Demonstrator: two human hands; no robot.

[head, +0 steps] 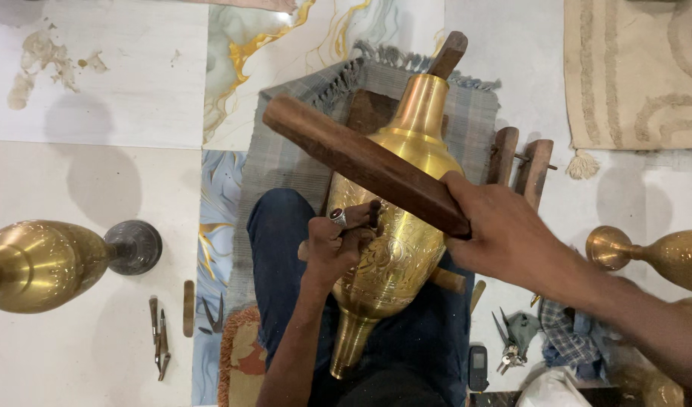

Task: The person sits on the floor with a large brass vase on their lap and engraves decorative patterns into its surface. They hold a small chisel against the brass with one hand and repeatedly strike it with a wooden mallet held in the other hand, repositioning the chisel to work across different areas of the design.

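Observation:
A tall brass vase point(406, 188) lies on its side across my lap, its body engraved with fine patterns. My left hand point(338, 241), wearing a ring, presses a thin dark chisel point(374, 213) against the engraved side. My right hand point(504, 230) grips the end of a long dark wooden bat point(361, 162), which is raised slantwise over the vase and chisel. The vase neck points away from me and rests on a wooden support point(448, 54).
Another brass vase point(40, 264) with a dark base lies at the left, a third brass vase point(655, 256) at the right. Small metal tools point(161, 335) lie on the floor at lower left. Wooden blocks point(519, 166), pliers point(512, 339), a small phone point(478, 367) and a beige rug point(636, 71) are at right.

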